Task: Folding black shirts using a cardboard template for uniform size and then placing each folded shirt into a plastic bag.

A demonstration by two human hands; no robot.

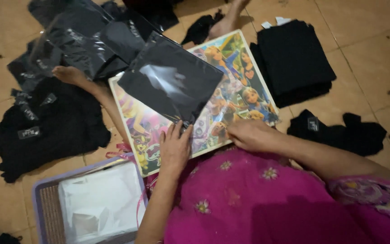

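Resting on a colourful cartoon board [244, 97] across the lap, the glossy black plastic packet [170, 81] lies just beyond the left hand [174, 149], whose fingers [182, 132] lie spread, touching its near edge without gripping. The right hand [251, 134] rests loosely curled and empty on the board beside it. The packet looks light, limp and slippery, best pinched at that near edge.

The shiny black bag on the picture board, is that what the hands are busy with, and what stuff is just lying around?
In hand:
left hand on the bagged black cloth
right hand resting on the cartoon board

Lying about:
folded black stack
loose black garment
black heap with labels
more filled bags
basket of clear bags
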